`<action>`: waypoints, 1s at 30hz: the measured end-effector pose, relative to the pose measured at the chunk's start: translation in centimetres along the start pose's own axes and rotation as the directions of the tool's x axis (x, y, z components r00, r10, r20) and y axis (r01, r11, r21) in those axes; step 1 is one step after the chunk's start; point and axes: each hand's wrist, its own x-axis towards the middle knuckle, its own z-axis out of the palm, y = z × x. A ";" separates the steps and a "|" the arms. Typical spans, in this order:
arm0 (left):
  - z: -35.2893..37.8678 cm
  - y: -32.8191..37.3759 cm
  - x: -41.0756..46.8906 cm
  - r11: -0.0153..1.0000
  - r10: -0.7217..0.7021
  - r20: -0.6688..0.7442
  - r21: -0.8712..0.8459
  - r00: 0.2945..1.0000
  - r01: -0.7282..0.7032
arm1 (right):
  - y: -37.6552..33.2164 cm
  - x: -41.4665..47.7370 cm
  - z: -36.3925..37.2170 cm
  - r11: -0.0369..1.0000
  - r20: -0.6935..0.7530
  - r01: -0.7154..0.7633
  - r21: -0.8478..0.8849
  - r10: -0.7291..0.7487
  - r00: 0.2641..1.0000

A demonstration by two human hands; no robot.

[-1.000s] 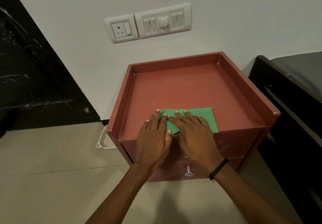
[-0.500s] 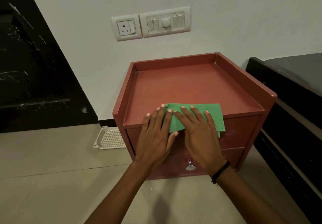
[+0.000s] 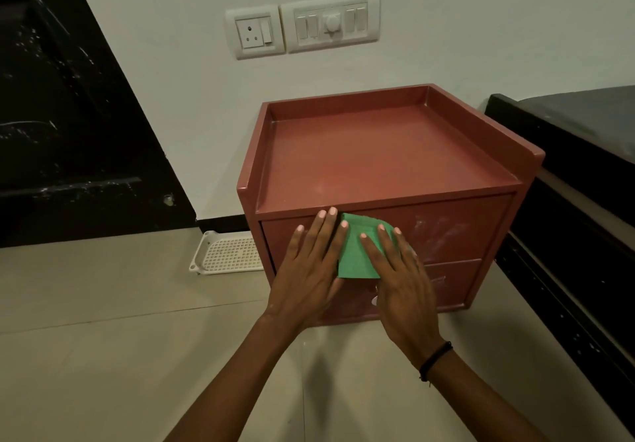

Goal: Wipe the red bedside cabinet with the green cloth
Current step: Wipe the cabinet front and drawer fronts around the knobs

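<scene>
Both the left hand [image 3: 307, 271] and the right hand [image 3: 400, 280] are laid flat, fingers straight, on the cloth [image 3: 355, 256], which is pressed against the upper drawer front [image 3: 450, 228] of the cabinet [image 3: 378, 153], just under the top's front edge

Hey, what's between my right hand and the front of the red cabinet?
The green cloth: in the head view the right hand presses it flat against the front of the red cabinet.
</scene>
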 end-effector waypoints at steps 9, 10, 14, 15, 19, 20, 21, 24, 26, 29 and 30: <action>1.7 -1.2 -2.0 0.999 -0.039 0.019 -0.022 0.999 0.040 | -0.5 -0.1 2.0 0.997 -0.058 -0.033 0.064 0.037 0.998; 1.7 -1.3 -2.1 0.999 -0.047 0.013 -0.025 0.999 0.047 | -0.7 -0.1 2.4 0.998 -0.067 -0.036 0.053 0.040 0.997; 1.6 -1.3 -1.6 0.999 -0.032 -0.026 -0.012 0.999 0.031 | -1.5 0.2 3.9 0.998 -0.120 -0.052 0.019 0.054 0.991; 1.5 -1.3 -1.4 0.999 -0.030 -0.032 -0.011 0.999 0.030 | -1.8 0.4 4.1 0.999 -0.129 -0.047 0.005 0.048 0.990; 1.4 -1.8 -1.1 0.999 -0.041 -0.012 -0.008 0.999 0.041 | -3.1 1.2 5.0 0.998 -0.127 -0.037 -0.043 0.032 0.991; 1.3 -1.8 -1.1 0.999 -0.043 -0.012 -0.009 0.999 0.043 | -3.2 1.3 5.1 0.998 -0.122 -0.040 -0.051 0.033 0.992; 1.3 -1.8 -1.2 0.999 -0.044 -0.016 -0.014 0.999 0.044 | -3.3 1.3 5.2 0.998 -0.117 -0.041 -0.057 0.034 0.993; 1.2 -2.2 -1.6 0.997 -0.054 -0.048 -0.053 0.997 0.052 | -3.2 1.4 5.3 0.997 -0.119 -0.040 -0.067 0.031 0.992; 1.0 -2.6 -2.0 0.994 -0.089 -0.079 -0.077 0.993 0.083 | -3.7 1.7 5.5 0.998 -0.130 -0.046 -0.040 0.040 0.991; 0.7 -3.2 -2.2 0.977 -0.171 -0.145 -0.154 0.975 0.148 | -5.9 2.1 6.9 0.999 -0.126 0.048 -0.008 -0.049 0.991; 0.7 -3.4 -2.2 0.967 -0.199 -0.168 -0.191 0.966 0.166 | -6.7 2.2 7.6 0.994 -0.110 0.105 -0.014 -0.106 0.988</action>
